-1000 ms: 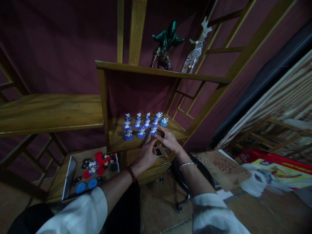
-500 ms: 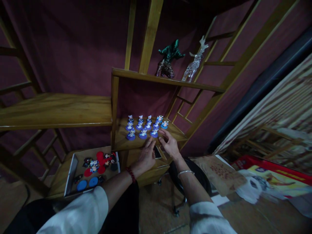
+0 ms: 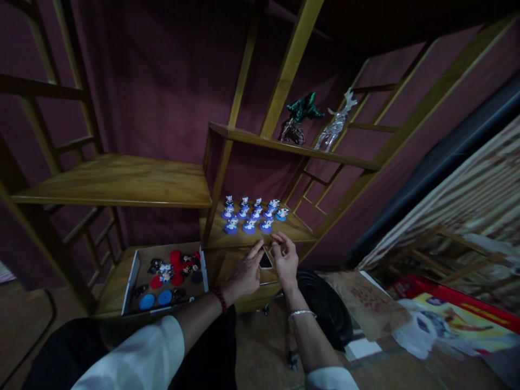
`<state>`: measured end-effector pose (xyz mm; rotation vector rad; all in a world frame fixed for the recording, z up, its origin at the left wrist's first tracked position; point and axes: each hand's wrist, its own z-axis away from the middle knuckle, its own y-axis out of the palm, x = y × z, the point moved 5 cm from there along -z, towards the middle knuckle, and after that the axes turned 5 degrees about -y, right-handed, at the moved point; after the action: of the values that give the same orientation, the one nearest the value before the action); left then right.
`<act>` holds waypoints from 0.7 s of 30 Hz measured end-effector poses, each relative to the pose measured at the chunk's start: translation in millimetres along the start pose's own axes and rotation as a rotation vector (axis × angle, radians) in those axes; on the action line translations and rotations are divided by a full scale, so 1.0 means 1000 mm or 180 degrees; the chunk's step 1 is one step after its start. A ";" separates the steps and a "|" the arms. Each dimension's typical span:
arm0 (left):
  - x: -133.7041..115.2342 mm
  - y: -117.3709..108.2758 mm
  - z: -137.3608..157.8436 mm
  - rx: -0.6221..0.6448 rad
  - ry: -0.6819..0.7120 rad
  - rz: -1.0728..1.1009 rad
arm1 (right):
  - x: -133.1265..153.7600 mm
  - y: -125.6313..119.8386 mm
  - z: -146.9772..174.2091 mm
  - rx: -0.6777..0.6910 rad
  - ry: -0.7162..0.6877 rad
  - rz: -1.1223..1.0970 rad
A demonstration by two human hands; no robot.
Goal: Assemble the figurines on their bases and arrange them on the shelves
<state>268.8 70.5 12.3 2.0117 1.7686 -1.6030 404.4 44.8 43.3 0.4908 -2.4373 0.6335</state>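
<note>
Several small figurines (image 3: 249, 225) on purple and blue bases stand in rows on a wooden shelf (image 3: 219, 238). My left hand (image 3: 247, 271) is just below the shelf's front edge, palm down, its fingers stretched forward and holding nothing. To its right, my right hand (image 3: 286, 260) has its fingers bent and apart, with nothing visible in them. Between the two hands a dark flat rectangular thing (image 3: 265, 260), perhaps a phone, lies on a lower wooden surface. The front figurine nearest my hands (image 3: 266, 225) stands upright, apart from my fingertips.
At the lower left, a shallow cardboard box (image 3: 130, 281) holds more figurines and red and blue discs. A green figure (image 3: 300, 116) and a clear deer statue (image 3: 335, 124) stand on the upper shelf. A black round stool (image 3: 325, 303) and plastic bags (image 3: 414, 325) are at the right.
Both hands have drawn back slightly from the front row of figurines. The camera view has turned to the left. The figurines keep the same arrangement.
</note>
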 end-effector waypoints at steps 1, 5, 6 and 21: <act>-0.001 -0.002 0.002 0.0008 0.0014 0.0012 | 0.002 0.001 0.005 -0.0021 -0.0008 0.0074; -0.005 -0.010 0.007 0.0047 0.0007 0.0049 | 0.005 0.009 0.021 -0.0037 -0.0111 0.0317; -0.005 -0.011 0.008 0.0074 -0.0004 0.0046 | 0.007 0.012 0.024 -0.0038 -0.0185 0.0408; -0.008 -0.034 0.022 -0.0117 -0.0350 -0.0319 | 0.042 0.037 0.069 0.0182 -0.0337 0.0630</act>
<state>230.8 63.8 27.0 1.8090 1.8714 -1.6600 324.6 30.0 6.9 0.3146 -2.5952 0.7790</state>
